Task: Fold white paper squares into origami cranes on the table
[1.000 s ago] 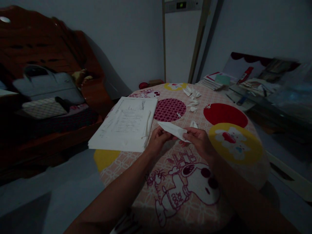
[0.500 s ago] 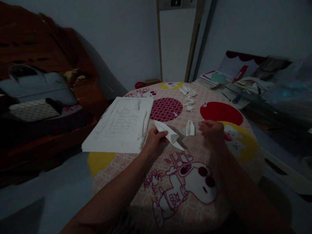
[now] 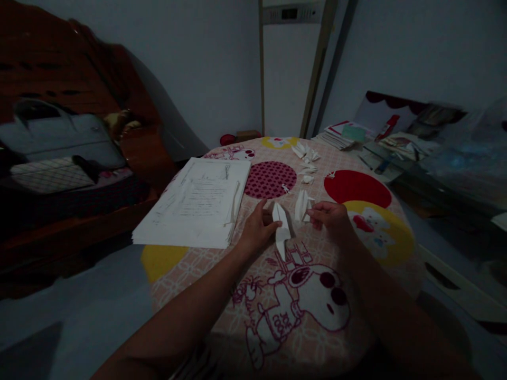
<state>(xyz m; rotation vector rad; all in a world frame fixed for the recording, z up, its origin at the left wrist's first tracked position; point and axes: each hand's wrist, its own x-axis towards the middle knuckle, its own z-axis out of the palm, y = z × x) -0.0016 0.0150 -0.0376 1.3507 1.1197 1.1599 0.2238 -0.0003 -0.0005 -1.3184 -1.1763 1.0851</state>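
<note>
My left hand (image 3: 256, 228) holds a white piece of folded paper (image 3: 281, 227) low over the table, thumb on its near face; the piece is long and pointed at both ends. My right hand (image 3: 331, 213) pinches the right edge of a second folded paper piece (image 3: 301, 206), which stands close to the first. Beyond them, several small white folded paper pieces (image 3: 307, 168) lie in a rough line toward the far edge. Fingers behind the left piece are partly hidden.
A stack of printed sheets (image 3: 190, 211) lies on the left of the round table, on a patterned tablecloth (image 3: 222, 295). To the right stands a glass-topped surface (image 3: 390, 158) with papers and plastic. A wooden seat with bags (image 3: 75, 142) is at far left.
My left hand has turned its folded paper more upright, pointing away from me. The right hand has moved left and taken hold of the second folded piece, which is now slightly tilted.
</note>
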